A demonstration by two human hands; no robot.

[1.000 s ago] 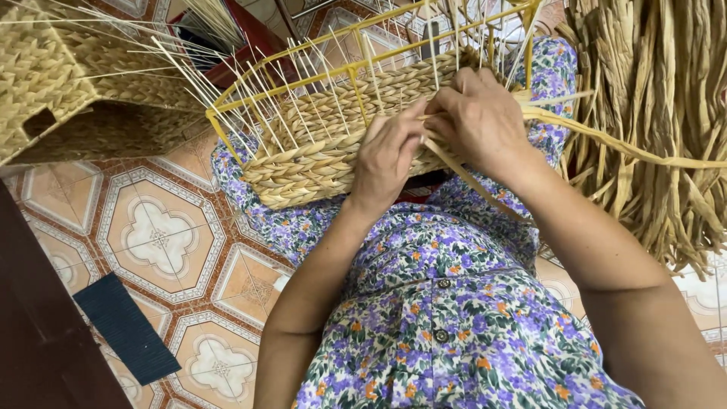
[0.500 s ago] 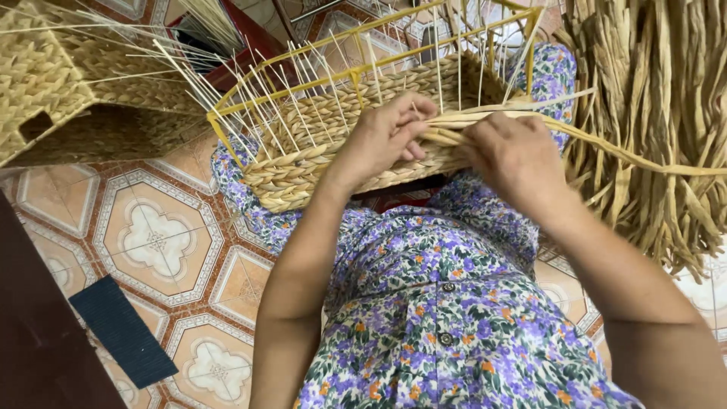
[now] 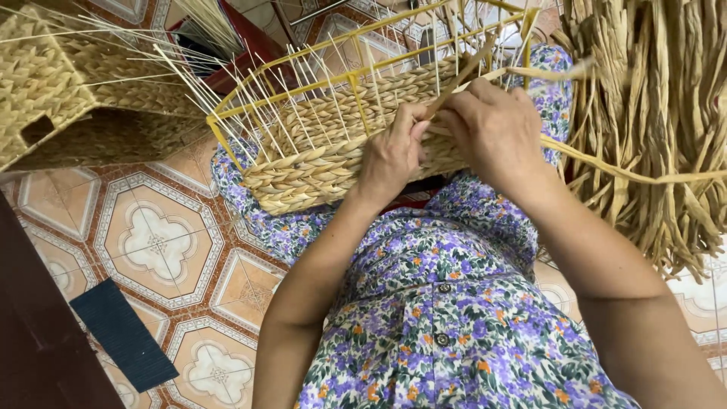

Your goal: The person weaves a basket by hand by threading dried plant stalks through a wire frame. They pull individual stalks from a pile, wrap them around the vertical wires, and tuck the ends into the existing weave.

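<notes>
Floral fabric of the person's dress fills the near field, with both forearms reaching up from it to a part-woven basket resting on the lap. Left hand lies against the basket's woven side wall, fingers curled and pressing on the top row of plait; whether it pinches a strand cannot be told. Right hand is clenched on a flat straw strand, which runs from under the fingers out to the right edge of view. Compared with a second ago, when both hands were bunched together at the rim, the right hand has drawn to the right and the strand now lies taut along the top row, which suggests that a pass of weave has been pulled snug between the uprights. Basket frame is yellow wire, with thin pale stakes standing up from the woven band, most of their height still bare. Patterned floor tiles lie to the left below, with a dark rectangular mat on them. Farther off, a finished woven basket sits at upper left, and a hanging bundle of dried straw occupies the upper right, just beside the right hand.
</notes>
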